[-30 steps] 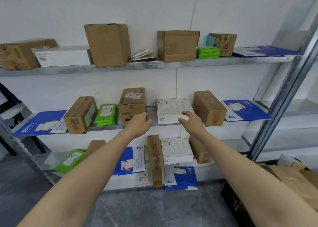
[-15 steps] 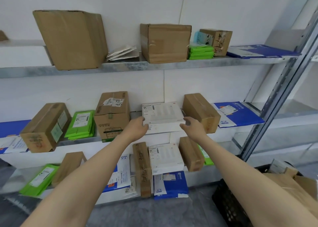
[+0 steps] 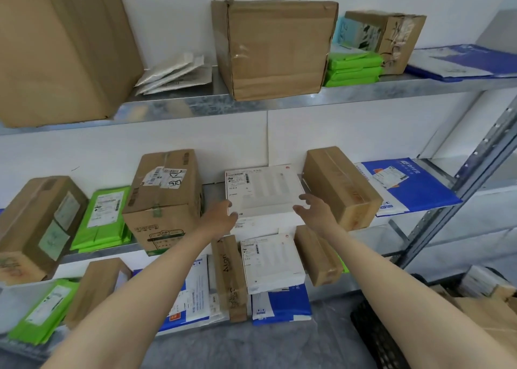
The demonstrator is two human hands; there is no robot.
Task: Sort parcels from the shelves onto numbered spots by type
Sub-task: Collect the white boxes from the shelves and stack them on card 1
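Note:
A flat white parcel box with a printed label lies on the middle shelf, between two brown cartons. My left hand grips its front left corner, with the fingertips hidden behind the hand. At the front right corner my right hand has its fingers spread, touching or just short of the edge. Both forearms reach up from the bottom of the view.
A labelled brown carton stands just left of the white box, and another brown carton just right. Green mailers and a blue mailer share this shelf. More parcels fill the upper and lower shelves. A black crate sits at the lower right by the steel upright.
The view has closed in on the shelves. Both hands came forward from mid-air to the white box's front corners, and the left hand now holds its corner.

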